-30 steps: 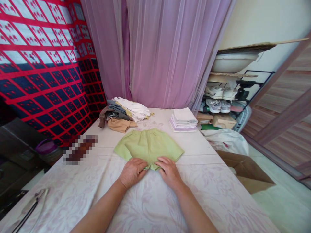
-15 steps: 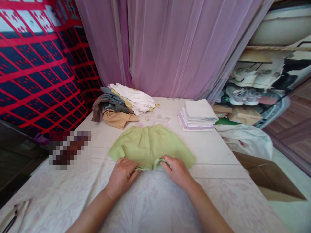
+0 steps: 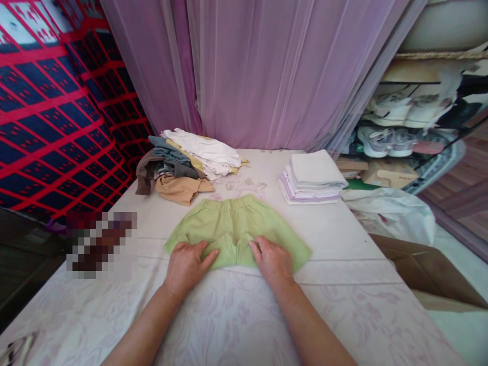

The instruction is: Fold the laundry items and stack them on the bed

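A pair of light green shorts lies spread on the covered surface, its gathered waistband away from me and its leg hems toward me. My left hand rests on the lower left leg of the shorts, thumb and fingers apart. On the other leg, my right hand has its fingers curled, with thumb and forefinger close together on a bit of the cloth near the hem. Small ridges of fabric rise between both hands.
Behind to the left sits a loose heap of clothes. A neat stack of folded white and lilac cloths stands at the right. An open cardboard box and a shoe rack are beyond the right edge; a purple curtain hangs behind.
My left hand has let go of the hem and moved up onto the cloth, its fingers spreading. The right hand has shifted slightly up, and the hem lies flatter. The view has tilted slightly.
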{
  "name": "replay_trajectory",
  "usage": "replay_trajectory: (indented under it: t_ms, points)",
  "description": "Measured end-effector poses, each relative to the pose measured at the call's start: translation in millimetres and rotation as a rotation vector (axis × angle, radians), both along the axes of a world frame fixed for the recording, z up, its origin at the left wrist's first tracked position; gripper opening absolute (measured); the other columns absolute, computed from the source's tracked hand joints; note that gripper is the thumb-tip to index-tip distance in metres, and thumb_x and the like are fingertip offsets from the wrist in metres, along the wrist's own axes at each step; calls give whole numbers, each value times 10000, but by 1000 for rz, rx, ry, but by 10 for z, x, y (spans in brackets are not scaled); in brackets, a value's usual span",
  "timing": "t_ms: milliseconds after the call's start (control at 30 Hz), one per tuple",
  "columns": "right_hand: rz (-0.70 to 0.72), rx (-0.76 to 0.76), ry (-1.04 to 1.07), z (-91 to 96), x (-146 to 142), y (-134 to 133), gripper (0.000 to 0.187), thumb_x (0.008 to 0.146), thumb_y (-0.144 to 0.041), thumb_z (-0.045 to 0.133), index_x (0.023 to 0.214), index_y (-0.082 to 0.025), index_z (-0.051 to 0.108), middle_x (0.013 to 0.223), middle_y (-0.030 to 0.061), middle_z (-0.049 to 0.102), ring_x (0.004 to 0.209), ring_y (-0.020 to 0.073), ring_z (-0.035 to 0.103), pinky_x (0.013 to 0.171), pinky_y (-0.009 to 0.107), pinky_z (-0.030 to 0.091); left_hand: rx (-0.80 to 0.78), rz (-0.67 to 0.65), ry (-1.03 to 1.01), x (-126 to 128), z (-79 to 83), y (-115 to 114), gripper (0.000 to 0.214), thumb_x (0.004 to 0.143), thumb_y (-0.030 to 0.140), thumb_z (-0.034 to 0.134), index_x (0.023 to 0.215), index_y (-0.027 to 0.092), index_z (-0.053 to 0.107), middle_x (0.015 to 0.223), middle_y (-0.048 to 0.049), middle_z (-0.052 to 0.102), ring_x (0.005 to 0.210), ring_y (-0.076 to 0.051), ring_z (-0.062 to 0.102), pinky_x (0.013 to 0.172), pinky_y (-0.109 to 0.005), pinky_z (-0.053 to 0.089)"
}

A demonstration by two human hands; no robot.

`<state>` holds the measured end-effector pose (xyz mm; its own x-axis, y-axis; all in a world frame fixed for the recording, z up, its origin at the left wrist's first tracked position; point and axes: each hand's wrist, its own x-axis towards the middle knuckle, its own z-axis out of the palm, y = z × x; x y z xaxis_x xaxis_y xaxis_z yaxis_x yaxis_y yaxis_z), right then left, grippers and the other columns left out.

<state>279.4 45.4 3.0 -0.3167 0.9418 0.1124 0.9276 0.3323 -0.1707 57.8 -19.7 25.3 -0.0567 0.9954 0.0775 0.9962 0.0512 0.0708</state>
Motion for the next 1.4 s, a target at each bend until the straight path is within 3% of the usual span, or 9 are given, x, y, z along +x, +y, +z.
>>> replay_trajectory:
  t_ms: [133, 233, 467, 700, 867, 967, 1100, 1267, 1400]
  points:
    - [-12, 58, -17, 4, -21, 6, 298, 941, -398, 437, 792, -219, 623, 661, 35, 690, 561, 143, 605, 501, 254, 268, -89, -149, -148, -141, 102, -3, 439, 857, 583, 437, 720, 207, 618, 602, -21, 609, 665, -205, 591, 757, -336, 391]
    - [6, 114, 26, -16, -11, -5, 285, 927, -380, 462, 761, -211, 621, 638, 26, 679, 551, 135, 594, 507, 253, 262, -157, -211, -293, -240, 131, 20, 417, 837, 541, 472, 609, 199, 543, 546, 26, 513, 607, -162, 528, 750, -315, 388]
    - [58, 190, 153, -80, 54, -94, 258, 875, -338, 481, 718, -214, 643, 613, 11, 672, 561, 128, 590, 548, 246, 293, -162, -190, -497, -309, -41, 1, 379, 796, 467, 501, 556, 189, 407, 528, 75, 373, 599, -115, 450, 1004, -407, 328]
    - [85, 178, 149, -122, 65, -200, 178, 824, -289, 528, 710, -216, 643, 639, 10, 670, 608, 138, 582, 595, 249, 334, -185, -284, -368, -269, 45, -91, 286, 733, 324, 534, 542, 178, 379, 560, 63, 420, 684, -129, 500, 1053, -463, 237]
    - [170, 370, 263, -50, 66, -257, 220, 816, -204, 520, 988, -188, 656, 906, 70, 677, 872, 198, 583, 781, 308, 393, -153, -268, -274, -185, 139, -143, 141, 721, 300, 555, 630, 205, 506, 627, 33, 564, 745, -168, 550, 1048, -481, 212]
    - [311, 438, 315, 0, 15, -351, 212, 845, -184, 511, 991, -207, 664, 986, 70, 654, 937, 199, 550, 828, 331, 383, -138, -238, -237, -158, 153, -151, 102, 729, 322, 567, 757, 223, 567, 664, 17, 615, 742, -186, 578, 1024, -474, 236]
    - [437, 326, 259, -31, -92, -446, 164, 836, -169, 543, 895, -223, 686, 840, 38, 638, 786, 170, 530, 720, 303, 393, -151, -213, -164, -162, 180, -150, 206, 758, 414, 557, 811, 220, 598, 680, -10, 656, 732, -207, 611, 957, -447, 290]
    - [432, 258, 291, -88, -132, -439, 165, 827, -151, 555, 872, -220, 698, 824, 31, 639, 777, 167, 538, 713, 288, 417, -192, -160, -113, -243, 235, -160, 273, 779, 483, 519, 752, 226, 607, 656, -10, 669, 695, -206, 616, 858, -402, 331]
    - [378, 224, 322, -86, -141, -459, 125, 804, -210, 622, 902, -223, 699, 866, 36, 646, 833, 179, 554, 759, 298, 430, -189, -132, -156, -431, 263, -197, 267, 772, 491, 550, 764, 233, 619, 747, -4, 686, 801, -212, 618, 919, -429, 290]
